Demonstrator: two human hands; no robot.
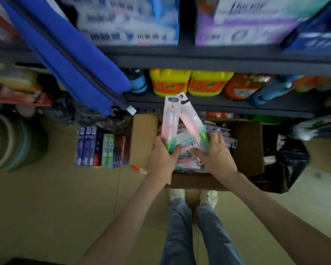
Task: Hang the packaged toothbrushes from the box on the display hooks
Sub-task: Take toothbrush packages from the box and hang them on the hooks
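Observation:
An open cardboard box (246, 146) stands on the floor in front of my feet, with several packaged toothbrushes (218, 131) lying inside. My left hand (161, 157) grips the bottom end of a pink and green toothbrush pack (170, 119), held upright above the box. My right hand (216, 155) grips the bottom of a second pink and green pack (192, 119) that leans left, so the two packs' tops meet. No display hooks are visible.
Dark shelves (218, 60) rise behind the box, holding yellow detergent jugs (189, 83) and paper goods above. Toothpaste boxes (101, 148) stand left of the box. A blue fabric item (71, 54) hangs at upper left. A black bag (285, 165) sits right of the box.

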